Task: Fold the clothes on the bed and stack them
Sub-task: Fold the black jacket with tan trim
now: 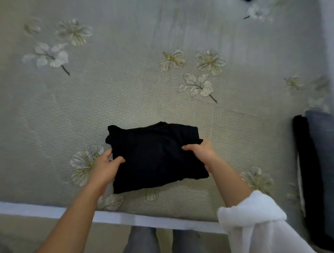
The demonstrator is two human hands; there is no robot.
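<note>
A black garment [155, 155], folded into a compact rectangle, lies near the front edge of the bed [126, 101]. My left hand [106, 167] grips its left edge, thumb on top and fingers tucked under the side. My right hand [200, 151] grips its right edge the same way, thumb laid over the cloth. At the right edge of the bed sits a stack of folded clothes [310, 162], a black piece beside a grey-blue one.
The bedspread is pale green-grey with embroidered flowers. The white bed edge [54, 210] runs along the bottom, with my legs [142, 240] just below it. A small dark item [246, 0] shows at the top edge.
</note>
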